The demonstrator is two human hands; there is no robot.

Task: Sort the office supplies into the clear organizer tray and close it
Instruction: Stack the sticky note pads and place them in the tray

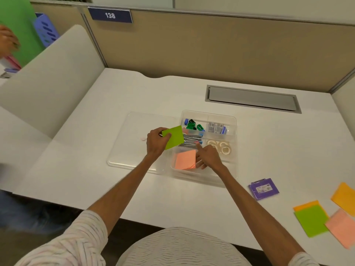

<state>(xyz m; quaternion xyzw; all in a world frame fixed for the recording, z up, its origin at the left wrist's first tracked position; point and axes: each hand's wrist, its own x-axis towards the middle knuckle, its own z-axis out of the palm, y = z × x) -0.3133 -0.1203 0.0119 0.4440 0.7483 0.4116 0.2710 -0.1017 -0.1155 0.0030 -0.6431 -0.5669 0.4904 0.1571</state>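
- At the bench's near right corner the loose green pad (pixel 311 220), loose pink pad (pixel 341 228) and orange pad (pixel 344 196) lie overlapping, close to the edge; a hasty reach could sweep them off
- The purple box (pixel 264 189) waits just beside the organizer tray (pixel 199 179), towards the near edge, not yet sorted
- The right hand (pixel 208 157) is low in the tray's near compartment, index finger stretched toward the pens (pixel 190 141), the rest curled beside the pink stack (pixel 185 159); whether they grip it I cannot tell. It may block the spot where a pad should land
- The left hand (pixel 157 143) pinches the held green pad (pixel 173 137) over the pens, tilted; released here it would likely fall on them, in the wrong compartment, and sit too high for closing
- The lid (pixel 130 150) lies open flat on the tray's left, a small pink disc (pixel 143 139) on it; swinging the lid shut would likely flick the disc away
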